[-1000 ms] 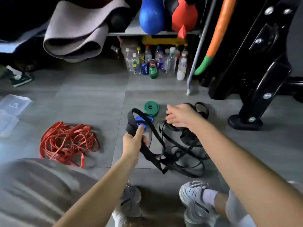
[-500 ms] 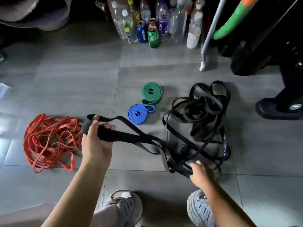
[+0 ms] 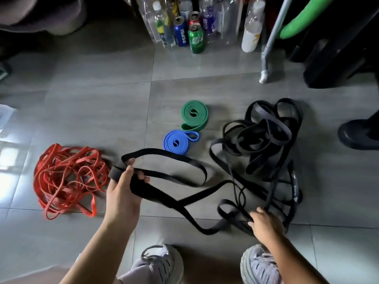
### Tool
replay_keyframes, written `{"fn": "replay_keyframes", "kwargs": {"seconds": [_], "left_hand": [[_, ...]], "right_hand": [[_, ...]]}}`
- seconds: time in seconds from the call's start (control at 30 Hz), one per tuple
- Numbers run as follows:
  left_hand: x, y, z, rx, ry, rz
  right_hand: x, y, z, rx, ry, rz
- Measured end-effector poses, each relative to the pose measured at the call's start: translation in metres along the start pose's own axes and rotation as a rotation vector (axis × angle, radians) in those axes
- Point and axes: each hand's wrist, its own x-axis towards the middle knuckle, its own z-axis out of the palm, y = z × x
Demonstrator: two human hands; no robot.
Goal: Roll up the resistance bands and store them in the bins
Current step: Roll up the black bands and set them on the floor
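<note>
One black band (image 3: pixel 158 194) trails out of the black tangle (image 3: pixel 264 140) on the floor. The left hand (image 3: pixel 123 193) holds its folded end well left of the tangle, fingers curled round it, and the right hand (image 3: pixel 266 224) curls its fingers over strands at the tangle's near edge. Just left of the tangle lie the rolled blue band (image 3: pixel 176 143) and the rolled green band (image 3: pixel 193 114), and far left of it the loose red bands (image 3: pixel 69 177).

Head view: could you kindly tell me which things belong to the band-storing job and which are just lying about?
Job: black band held by left hand and right hand; black tangle; red tangle; rolled green band; rolled blue band.
Lying about: Pepsi can; green can; white bottle; metal pole.
</note>
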Motion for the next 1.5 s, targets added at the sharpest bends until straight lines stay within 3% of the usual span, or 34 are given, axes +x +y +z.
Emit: {"fn": "replay_keyframes", "kwargs": {"seconds": [0.17, 0.3, 0.5, 0.67, 0.77, 0.9, 0.97, 1.1, 1.27, 1.33, 1.43, 1.5], "left_hand": [[0.004, 0.029, 0.018, -0.154, -0.011, 0.021], [-0.012, 0.045, 0.033, -0.054, -0.097, -0.015], [-0.048, 0.061, 0.046, 0.196, -0.125, -0.077], [-0.064, 0.098, 0.053, 0.126, -0.155, 0.021], [-0.076, 0.115, 0.058, 0.404, -0.224, 0.035], [-0.100, 0.117, 0.067, 0.785, -0.505, -0.082], [-0.113, 0.110, 0.070, 0.890, -0.561, -0.096], [-0.117, 0.085, 0.067, 0.919, -0.481, -0.164], [-0.108, 0.049, 0.041, 0.837, -0.274, -0.257], [-0.106, 0.038, 0.027, 0.875, -0.220, -0.255], [-0.109, 0.025, 0.008, 0.972, -0.204, -0.245], [-0.114, 0.019, 0.004, 0.992, -0.250, -0.251]], "right_hand": [[-0.012, 0.021, -0.066, 0.216, -0.122, -0.092], [-0.044, 0.029, -0.152, 0.240, -0.117, -0.168], [-0.137, 0.063, -0.273, 0.116, 0.196, -0.125], [-0.201, 0.097, -0.333, 0.172, 0.452, -0.175], [-0.226, 0.101, -0.356, 0.315, 0.595, -0.250], [-0.252, 0.079, -0.387, 0.534, 0.790, -0.388], [-0.268, 0.069, -0.407, 0.708, 0.909, -0.464], [-0.292, 0.062, -0.453, 0.953, 1.063, -0.471], [-0.304, 0.059, -0.480, 0.875, 1.077, -0.334], [-0.310, 0.054, -0.480, 1.010, 1.125, -0.358], [-0.316, 0.044, -0.482, 1.325, 1.054, -0.475], [-0.313, 0.038, -0.482, 1.312, 0.959, -0.467]]}}
